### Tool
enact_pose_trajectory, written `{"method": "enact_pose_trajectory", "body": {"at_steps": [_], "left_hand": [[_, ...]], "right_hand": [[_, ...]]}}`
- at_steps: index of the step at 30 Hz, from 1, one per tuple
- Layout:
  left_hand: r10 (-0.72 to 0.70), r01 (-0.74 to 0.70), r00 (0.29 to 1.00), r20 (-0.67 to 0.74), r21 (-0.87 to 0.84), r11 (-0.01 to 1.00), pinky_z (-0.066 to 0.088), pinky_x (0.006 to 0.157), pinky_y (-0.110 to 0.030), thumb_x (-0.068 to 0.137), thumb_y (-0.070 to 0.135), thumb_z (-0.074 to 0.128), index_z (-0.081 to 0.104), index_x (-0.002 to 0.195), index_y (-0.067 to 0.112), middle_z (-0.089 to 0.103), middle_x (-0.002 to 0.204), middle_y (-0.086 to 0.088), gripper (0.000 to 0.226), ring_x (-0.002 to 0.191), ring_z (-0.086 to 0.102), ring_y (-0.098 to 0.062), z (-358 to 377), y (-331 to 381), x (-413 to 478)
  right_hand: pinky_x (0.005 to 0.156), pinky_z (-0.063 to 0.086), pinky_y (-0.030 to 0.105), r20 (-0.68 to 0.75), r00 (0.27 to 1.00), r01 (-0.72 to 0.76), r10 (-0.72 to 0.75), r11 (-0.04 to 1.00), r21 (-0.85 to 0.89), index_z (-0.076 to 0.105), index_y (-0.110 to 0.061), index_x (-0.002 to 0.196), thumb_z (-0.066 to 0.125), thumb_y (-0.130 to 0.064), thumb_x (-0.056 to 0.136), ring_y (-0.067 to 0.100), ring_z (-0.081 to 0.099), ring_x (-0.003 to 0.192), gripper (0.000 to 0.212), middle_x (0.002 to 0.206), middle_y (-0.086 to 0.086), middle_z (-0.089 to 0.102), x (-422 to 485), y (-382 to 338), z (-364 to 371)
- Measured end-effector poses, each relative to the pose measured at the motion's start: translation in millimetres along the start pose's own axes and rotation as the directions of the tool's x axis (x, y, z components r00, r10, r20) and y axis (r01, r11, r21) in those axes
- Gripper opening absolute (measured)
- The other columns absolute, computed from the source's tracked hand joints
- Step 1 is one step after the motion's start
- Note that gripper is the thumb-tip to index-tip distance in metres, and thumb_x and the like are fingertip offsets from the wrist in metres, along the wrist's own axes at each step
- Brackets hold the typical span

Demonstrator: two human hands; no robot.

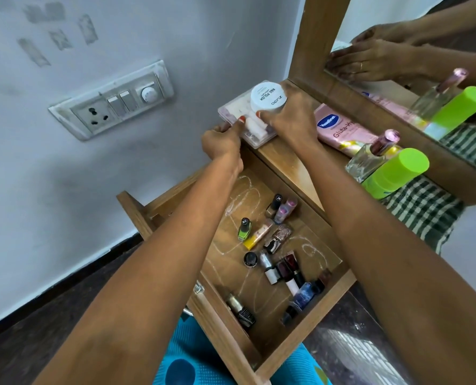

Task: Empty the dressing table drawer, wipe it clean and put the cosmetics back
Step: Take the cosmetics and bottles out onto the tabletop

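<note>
Setting the clear plastic box (259, 136) down on the wooden table (285, 161) is the step we judge to be in hand, with the white round jar (268, 97) riding on its lid. Our left hand (223, 140) pinches the box's near corner, thumb on top, at about 7 o'clock from the jar. Our right hand (289, 119) curls round the jar's side at 4 o'clock, thumb at its base. The box rests at the table's left corner, close to the edge, at 12 o'clock from the open wooden drawer (223, 315).

To do this well, we should slide the box toward 1 o'clock until its whole base sits on wood, keeping it level so the jar does not slip. We should stop short of the pink lotion tube (339, 129) lying at 3 o'clock, near the glass perfume bottle (370, 159) and the green-capped bottle (395, 170), both of which look easy to knock. We let go of the jar last.

Scattered nail polish bottles (244, 229) and small tubes (258, 235) lie on the drawer floor at 5 to 6 o'clock from the box, among whitish smears, so the emptying looks only partly done. Leaving free table space for them matters.
</note>
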State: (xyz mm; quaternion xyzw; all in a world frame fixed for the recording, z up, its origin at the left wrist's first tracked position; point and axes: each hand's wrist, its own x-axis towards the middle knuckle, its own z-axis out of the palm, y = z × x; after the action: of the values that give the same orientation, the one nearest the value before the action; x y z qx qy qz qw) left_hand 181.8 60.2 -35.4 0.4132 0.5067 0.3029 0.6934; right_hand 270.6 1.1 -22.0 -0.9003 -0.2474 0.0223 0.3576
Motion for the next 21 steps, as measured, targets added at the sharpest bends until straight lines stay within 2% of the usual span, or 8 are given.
{"method": "enact_pose_trajectory", "body": {"at_steps": [5,9,12,14,16,18,21], "left_hand": [[0.006,-0.005,0.999,0.044,-0.012,1.0,0.052,0.083,-0.031,0.076,0.005,0.072,0.05,0.064,0.012,0.06,0.08,-0.006,0.026,0.078,0.056,-0.017,-6.4,0.3,-4.2],[0.027,-0.027,0.998,0.065,-0.006,1.0,0.051,0.093,-0.04,0.076,-0.002,0.069,0.053,0.068,0.011,0.06,0.076,-0.005,0.023,0.088,0.061,-0.025,-14.4,-2.7,-10.6],[0.052,-0.056,0.995,0.082,0.043,0.997,0.052,0.09,-0.037,0.078,-0.006,0.064,0.06,0.079,0.006,0.061,0.081,-0.007,0.012,0.087,0.062,-0.026,-23.6,-8.2,-20.2],[0.067,-0.073,0.993,0.094,0.067,0.995,0.051,0.078,-0.026,0.08,-0.009,0.059,0.062,0.098,-0.002,0.058,0.077,-0.003,0.02,0.075,0.057,-0.015,-31.1,-12.6,-30.2],[0.07,-0.08,0.99,0.124,0.077,0.994,0.049,0.076,-0.02,0.081,-0.009,0.058,0.06,0.107,-0.003,0.056,0.075,0.001,0.027,0.072,0.054,-0.009,-40.8,-17.2,-41.8],[0.078,-0.1,0.985,0.154,0.145,0.984,0.049,0.08,-0.019,0.082,-0.007,0.058,0.061,0.108,0.0,0.06,0.083,0.002,0.027,0.078,0.056,-0.008,-51.4,-22.4,-54.0],[0.113,-0.183,0.957,0.269,0.25,0.951,0.048,0.068,-0.006,0.083,-0.005,0.059,0.061,0.109,-0.001,0.061,0.084,0.003,0.027,0.074,0.055,-0.001,-71.8,-31.6,-71.0]], "right_hand": [[0.099,0.044,0.038,0.018,1.0,0.019,-0.018,1.0,-0.023,0.048,-0.007,0.127,0.076,-0.031,0.07,0.025,0.047,0.121,0.067,0.128,0.011,0.055,-1.5,-2.0,-0.3],[0.109,0.035,0.036,0.1,0.995,-0.016,0.013,1.0,0.023,0.037,-0.007,0.137,0.075,-0.023,0.074,0.023,0.038,0.131,0.075,0.139,0.011,0.046,-6.8,-3.5,-8.0],[0.109,0.031,0.028,0.086,0.996,-0.011,0.006,0.998,0.055,0.039,-0.005,0.136,0.072,-0.015,0.077,0.022,0.039,0.131,0.069,0.14,0.011,0.044,-22.0,-2.5,-12.8],[0.107,0.031,0.024,0.06,0.998,0.022,-0.025,0.998,0.06,0.042,-0.003,0.134,0.067,-0.01,0.08,0.023,0.042,0.128,0.059,0.137,0.013,0.047,-36.8,-1.9,-15.5],[0.103,0.033,0.022,0.04,0.998,0.046,-0.049,0.997,0.069,0.049,-0.001,0.128,0.063,-0.006,0.083,0.024,0.047,0.123,0.048,0.131,0.015,0.052,-53.7,-1.0,-17.5],[0.1,0.038,0.024,0.029,0.997,0.063,-0.066,0.993,0.096,0.058,0.0,0.119,0.061,-0.002,0.082,0.023,0.054,0.116,0.037,0.123,0.015,0.059,-72.3,1.0,-18.4],[0.094,0.048,0.031,0.03,0.992,0.118,-0.122,0.989,0.093,0.066,-0.003,0.107,0.057,0.0,0.084,0.021,0.062,0.1,0.025,0.11,0.012,0.066,-104.4,5.3,-18.6]]}}
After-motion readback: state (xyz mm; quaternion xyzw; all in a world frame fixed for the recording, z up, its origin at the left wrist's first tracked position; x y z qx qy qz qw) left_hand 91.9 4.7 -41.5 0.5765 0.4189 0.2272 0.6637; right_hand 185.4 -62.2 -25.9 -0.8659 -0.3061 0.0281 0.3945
